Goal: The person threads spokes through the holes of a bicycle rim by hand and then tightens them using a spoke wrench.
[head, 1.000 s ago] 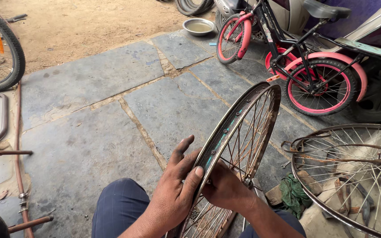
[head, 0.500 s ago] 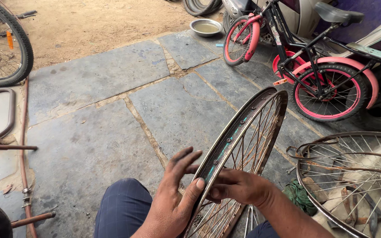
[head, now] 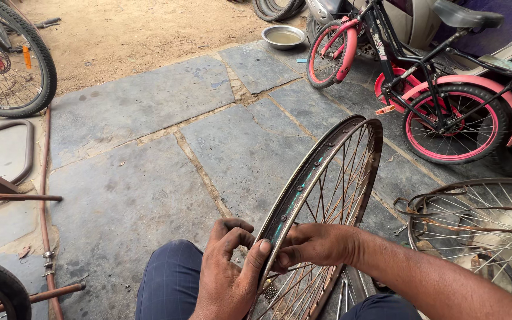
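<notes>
A bare, rusty bicycle wheel rim point(head: 351, 139) with thin spokes stands upright on its edge between my knees. My left hand point(head: 229, 275) cups the near part of the rim from the left, thumb pressed against its edge and fingers curled. My right hand point(head: 318, 244) reaches across from the right and grips the same stretch of rim and spokes, touching my left thumb. Both hands are smeared with dark grime. My knee in dark blue trousers point(head: 167, 281) sits just left of the hands.
A second spoked wheel point(head: 475, 228) lies flat at the right. A pink and black child's bicycle point(head: 422, 77) stands behind it. A metal bowl point(head: 284, 37) sits at the back, a tyred wheel point(head: 13, 59) at far left, rusty frame tubes point(head: 45, 195) along the left edge.
My left fingers have curled in from spread to bent. My right hand has slid along the rim towards my left thumb. The view has tilted slightly.
</notes>
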